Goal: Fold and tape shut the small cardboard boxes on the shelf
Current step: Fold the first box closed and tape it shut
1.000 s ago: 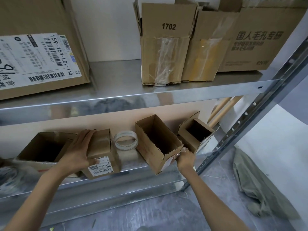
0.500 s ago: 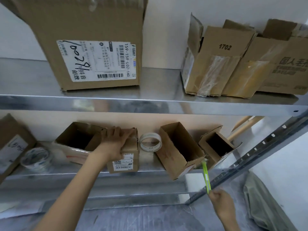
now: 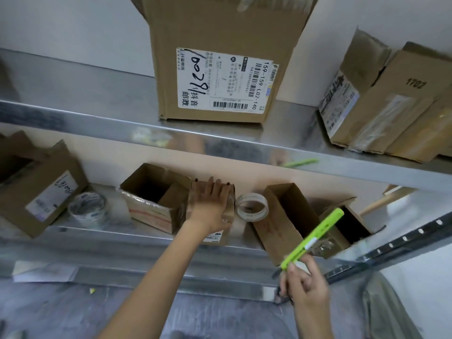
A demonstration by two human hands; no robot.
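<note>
My left hand (image 3: pixel 212 204) lies flat on top of a small closed cardboard box (image 3: pixel 230 211) on the lower shelf, fingers straight. My right hand (image 3: pixel 302 282) grips a bright green utility knife (image 3: pixel 315 238), held in front of the shelf's edge and pointing up to the right. A clear tape roll (image 3: pixel 252 207) stands just right of the pressed box. An open box (image 3: pixel 156 196) sits on its left. Two more open boxes, one tall (image 3: pixel 281 223) and one smaller (image 3: pixel 349 226), stand to the right.
A second tape roll (image 3: pixel 86 209) and a labelled box (image 3: pixel 41 189) sit at the lower shelf's left. The upper metal shelf (image 3: pixel 97 121) carries a large labelled carton (image 3: pixel 220 59) and taped boxes (image 3: pixel 381 104) at right. A slotted upright (image 3: pixel 403 238) slants at right.
The view has swung left and closer. My right hand has raised the green knife up in front of the tall open box. My left hand stays on the small closed box.
</note>
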